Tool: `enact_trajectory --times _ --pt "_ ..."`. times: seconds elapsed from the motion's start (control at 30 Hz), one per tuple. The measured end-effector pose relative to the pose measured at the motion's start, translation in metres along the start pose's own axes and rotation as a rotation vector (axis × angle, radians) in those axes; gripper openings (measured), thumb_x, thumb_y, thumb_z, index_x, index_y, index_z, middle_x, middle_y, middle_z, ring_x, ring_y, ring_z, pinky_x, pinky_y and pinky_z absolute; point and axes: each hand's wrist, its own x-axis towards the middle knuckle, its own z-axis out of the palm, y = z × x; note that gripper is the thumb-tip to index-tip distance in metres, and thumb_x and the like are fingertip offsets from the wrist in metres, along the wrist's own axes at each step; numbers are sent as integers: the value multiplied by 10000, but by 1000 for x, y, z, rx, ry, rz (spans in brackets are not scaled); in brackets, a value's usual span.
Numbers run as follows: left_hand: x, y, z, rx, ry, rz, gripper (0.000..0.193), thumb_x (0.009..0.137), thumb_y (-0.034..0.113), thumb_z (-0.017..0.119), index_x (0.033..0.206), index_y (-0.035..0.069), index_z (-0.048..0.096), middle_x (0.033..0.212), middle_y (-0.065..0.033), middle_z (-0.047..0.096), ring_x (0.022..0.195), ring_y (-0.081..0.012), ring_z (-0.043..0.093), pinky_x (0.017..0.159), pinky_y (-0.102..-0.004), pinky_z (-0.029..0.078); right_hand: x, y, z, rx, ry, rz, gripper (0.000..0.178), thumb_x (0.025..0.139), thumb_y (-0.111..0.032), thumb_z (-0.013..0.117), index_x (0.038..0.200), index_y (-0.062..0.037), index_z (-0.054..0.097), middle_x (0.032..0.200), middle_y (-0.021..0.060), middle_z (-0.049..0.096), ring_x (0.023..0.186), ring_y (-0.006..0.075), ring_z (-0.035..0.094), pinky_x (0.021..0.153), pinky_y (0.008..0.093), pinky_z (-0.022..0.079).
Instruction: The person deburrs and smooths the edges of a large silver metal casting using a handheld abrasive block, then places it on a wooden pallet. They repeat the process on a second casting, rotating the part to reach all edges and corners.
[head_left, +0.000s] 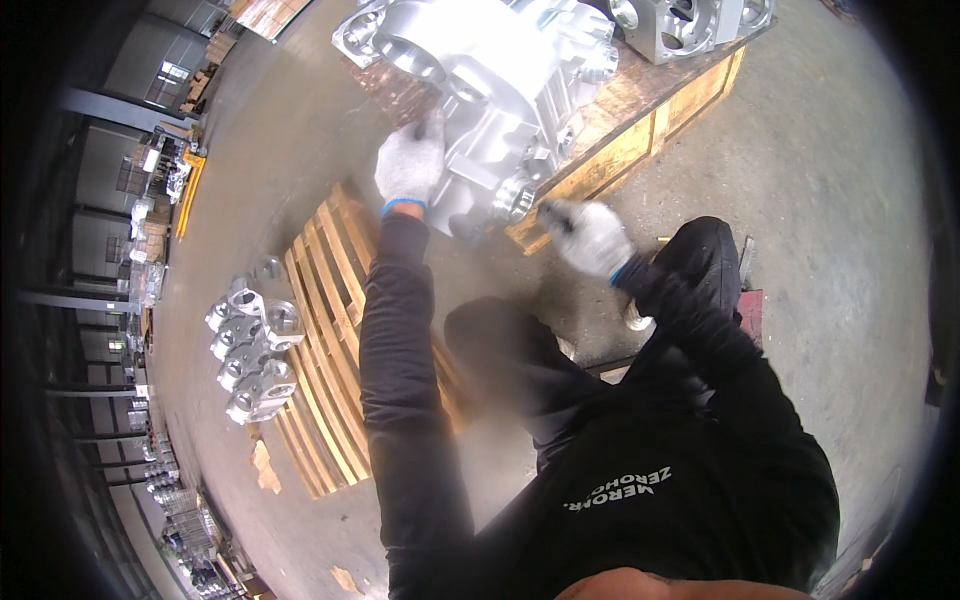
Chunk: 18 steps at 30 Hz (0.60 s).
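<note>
A large silver metal casting (490,130), with round bores and a ribbed body, lies across the near end of a wooden crate, its upper part washed out by glare. My left hand (408,168), in a white knit glove with a blue cuff, grips the casting's left side; its fingertips are dark and blurred. Close to the machined round end of the casting is my right hand (590,240), gloved the same way. Its fingers are drawn together and dark at the tips. Whatever they hold, if anything, cannot be made out.
The wooden crate (640,140) bears more silver castings (685,28) at its far right. A slatted pallet (325,400) lies on the floor to my left, with several castings (250,350) beside it. My knees are close below the crate. Shelving and a yellow pallet jack (188,195) stand far left.
</note>
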Motion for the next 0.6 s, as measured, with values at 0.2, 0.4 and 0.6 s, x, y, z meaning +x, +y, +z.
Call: enact_trajectory --times 0.2,0.4,0.6 --pt "3 2 -6 -70 -76 45 515 933 531 620 1172 94 752 1136 -200 733 1134 -393 666 965 -436 514 -24 7 28 51 -96 80 294 942 -232 696 1179 -62 730 1038 203 738 958 360 733 834 392 595" --pt "19 -4 -2 -258 -181 102 498 921 476 669 1146 40 751 1081 -216 746 1077 -387 692 931 -408 515 -12 48 -37 -240 142 -69 281 944 -291 698 1171 -126 709 925 136 747 830 326 735 718 396 584" --pt "23 -6 3 -223 -135 169 474 936 455 648 1071 12 750 990 -241 736 1000 -416 695 879 -421 518 23 84 -67 -495 171 -307 302 895 -267 656 1183 -175 655 811 94 699 751 332 699 674 461 547"
